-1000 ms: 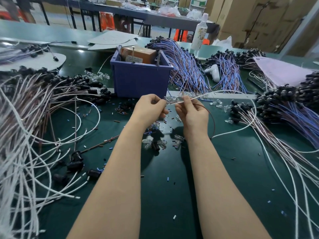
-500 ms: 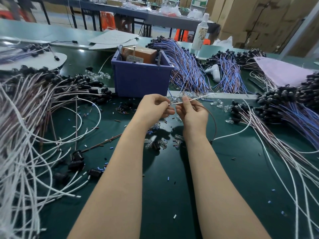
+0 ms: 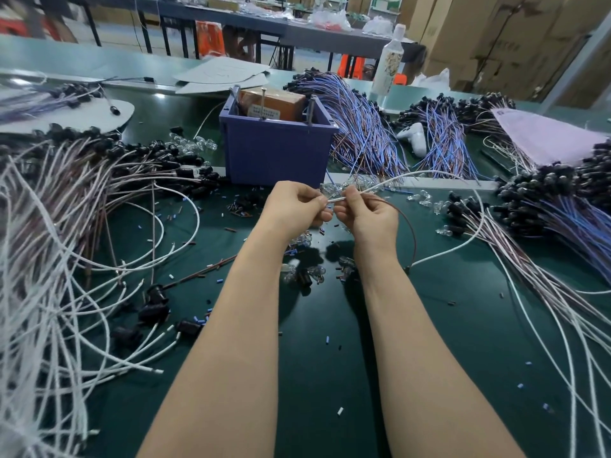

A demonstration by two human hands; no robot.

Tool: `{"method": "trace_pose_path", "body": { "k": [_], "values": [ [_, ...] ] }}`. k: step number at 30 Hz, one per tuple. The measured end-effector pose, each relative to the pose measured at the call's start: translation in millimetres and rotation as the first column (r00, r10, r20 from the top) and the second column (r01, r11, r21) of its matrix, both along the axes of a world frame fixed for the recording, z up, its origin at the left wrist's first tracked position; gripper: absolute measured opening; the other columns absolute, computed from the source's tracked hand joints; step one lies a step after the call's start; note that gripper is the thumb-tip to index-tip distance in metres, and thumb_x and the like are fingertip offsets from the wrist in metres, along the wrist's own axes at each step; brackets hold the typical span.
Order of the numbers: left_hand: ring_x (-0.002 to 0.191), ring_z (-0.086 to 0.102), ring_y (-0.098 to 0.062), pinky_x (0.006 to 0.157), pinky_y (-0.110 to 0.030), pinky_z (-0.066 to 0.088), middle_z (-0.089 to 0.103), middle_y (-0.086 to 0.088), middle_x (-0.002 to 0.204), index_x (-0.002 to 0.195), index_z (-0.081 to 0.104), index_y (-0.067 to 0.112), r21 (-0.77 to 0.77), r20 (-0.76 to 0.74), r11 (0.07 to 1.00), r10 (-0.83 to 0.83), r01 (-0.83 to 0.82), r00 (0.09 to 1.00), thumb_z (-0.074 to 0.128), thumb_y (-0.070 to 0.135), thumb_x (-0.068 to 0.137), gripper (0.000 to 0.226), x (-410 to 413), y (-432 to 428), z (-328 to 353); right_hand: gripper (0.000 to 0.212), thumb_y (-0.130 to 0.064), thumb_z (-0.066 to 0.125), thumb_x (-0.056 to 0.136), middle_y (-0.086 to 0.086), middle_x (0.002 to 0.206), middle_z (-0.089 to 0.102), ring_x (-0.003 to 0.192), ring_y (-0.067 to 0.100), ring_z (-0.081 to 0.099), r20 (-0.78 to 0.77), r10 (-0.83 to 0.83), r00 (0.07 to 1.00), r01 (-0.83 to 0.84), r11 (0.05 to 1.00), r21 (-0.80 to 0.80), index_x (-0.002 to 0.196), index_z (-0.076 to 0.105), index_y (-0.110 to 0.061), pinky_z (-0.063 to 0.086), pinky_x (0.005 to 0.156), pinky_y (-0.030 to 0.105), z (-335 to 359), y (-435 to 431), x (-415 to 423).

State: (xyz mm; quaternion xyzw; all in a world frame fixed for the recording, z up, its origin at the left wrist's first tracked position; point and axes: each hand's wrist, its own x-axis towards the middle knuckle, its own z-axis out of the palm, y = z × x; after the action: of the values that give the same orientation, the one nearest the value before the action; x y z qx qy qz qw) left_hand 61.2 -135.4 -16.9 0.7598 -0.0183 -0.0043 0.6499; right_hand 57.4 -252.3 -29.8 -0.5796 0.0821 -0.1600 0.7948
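Head view: left hand (image 3: 292,206) and right hand (image 3: 370,216) both pinch white wire (image 3: 377,187) end, held above surface (image 3: 330,342) before blue bin (image 3: 277,153) — joint likely unfinished; loose wire heap (image 3: 66,226) at left awaits, bundled pile (image 3: 562,206) at right looks done.

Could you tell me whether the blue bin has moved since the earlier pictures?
No. The blue bin stands as before, its base at the white strip and the blue wire bundle at its right side.
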Motion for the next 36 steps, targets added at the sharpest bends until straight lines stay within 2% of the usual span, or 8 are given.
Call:
{"method": "trace_pose_path", "body": {
  "k": [5,10,16,21,26,30,33,36],
  "values": [
    [0.07,0.065,-0.018,0.08,-0.035,0.057,0.067,0.004,0.057,0.064,0.066,0.013,0.109,-0.033,0.949,0.3,-0.295,0.953,0.057,0.007,0.085,0.024,7,27,0,0.021,-0.006,0.059,0.092,-0.003,0.05,0.063,0.045,0.004,0.059,-0.066,-0.106,0.992,0.12,0.959,0.258,0.072,0.059,-0.002,0.053,0.054,0.014,9,-18,-2],
    [0.089,0.06,-0.021,0.077,-0.028,0.046,0.066,-0.001,0.1,0.106,0.069,0.018,0.344,0.105,0.898,0.252,-0.272,0.962,0.055,0.017,0.088,0.023,-1,14,5,0.017,-0.009,0.06,0.092,0.001,0.056,0.067,0.05,0.007,0.062,-0.09,0.05,0.995,-0.012,0.925,0.381,0.076,0.062,-0.001,0.055,0.055,0.015,16,6,-3],
    [0.077,0.059,0.001,0.066,-0.012,0.047,0.067,0.006,0.091,0.109,0.065,0.019,0.013,0.077,0.996,-0.093,0.093,0.993,0.05,0.025,0.098,0.019,-4,-4,9,0.02,-0.018,0.059,0.092,-0.004,0.051,0.06,0.042,0.004,0.048,-0.172,0.157,0.973,-0.065,0.891,0.449,0.074,0.062,-0.011,0.041,0.043,0.012,18,27,5],
    [0.08,0.061,-0.009,0.072,-0.022,0.051,0.068,-0.003,0.092,0.111,0.065,0.015,-0.172,0.113,0.975,0.16,-0.139,0.981,0.048,0.018,0.099,0.022,2,-17,7,0.023,-0.02,0.059,0.093,0.0,0.052,0.064,0.057,0.014,0.058,-0.143,0.247,0.958,-0.125,0.814,0.567,0.072,0.063,-0.011,0.049,0.065,0.028,29,50,5],
    [0.088,0.064,-0.02,0.09,-0.04,0.052,0.069,-0.007,0.092,0.097,0.069,0.01,-0.226,0.198,0.91,0.391,-0.347,0.899,0.056,0.012,0.093,0.013,1,-13,2,0.022,-0.018,0.058,0.094,0.004,0.057,0.066,0.048,0.015,0.063,-0.175,0.283,0.943,-0.138,0.811,0.569,0.076,0.063,-0.007,0.054,0.052,0.025,32,63,2],
    [0.079,0.06,-0.022,0.085,-0.043,0.052,0.065,-0.004,0.078,0.077,0.063,0.014,-0.362,0.104,0.832,0.484,-0.421,0.869,0.055,0.014,0.094,0.019,2,-4,1,0.032,-0.028,0.052,0.097,0.003,0.062,0.065,0.054,0.013,0.057,-0.28,0.352,0.893,-0.321,0.935,0.152,0.076,0.065,-0.007,0.049,0.055,0.024,38,53,-4],
    [0.07,0.055,-0.014,0.075,-0.035,0.047,0.059,0.003,0.07,0.072,0.057,0.02,-0.517,-0.007,0.711,0.553,-0.476,0.833,0.051,0.013,0.097,0.026,7,9,5,0.033,-0.025,0.051,0.098,0.002,0.057,0.064,0.047,0.007,0.058,-0.295,0.398,0.869,-0.479,0.828,-0.292,0.076,0.065,-0.006,0.05,0.048,0.017,54,35,-15],
    [0.062,0.055,-0.002,0.068,-0.023,0.045,0.059,0.009,0.068,0.074,0.055,0.022,-0.526,-0.011,0.693,0.575,-0.494,0.818,0.047,0.015,0.099,0.028,11,16,8,0.022,-0.023,0.052,0.097,0.0,0.077,0.07,0.066,0.005,0.064,0.031,0.133,0.991,-0.071,0.701,-0.709,0.091,0.069,-0.011,0.053,0.068,0.021,67,18,-11]
  ]
}}
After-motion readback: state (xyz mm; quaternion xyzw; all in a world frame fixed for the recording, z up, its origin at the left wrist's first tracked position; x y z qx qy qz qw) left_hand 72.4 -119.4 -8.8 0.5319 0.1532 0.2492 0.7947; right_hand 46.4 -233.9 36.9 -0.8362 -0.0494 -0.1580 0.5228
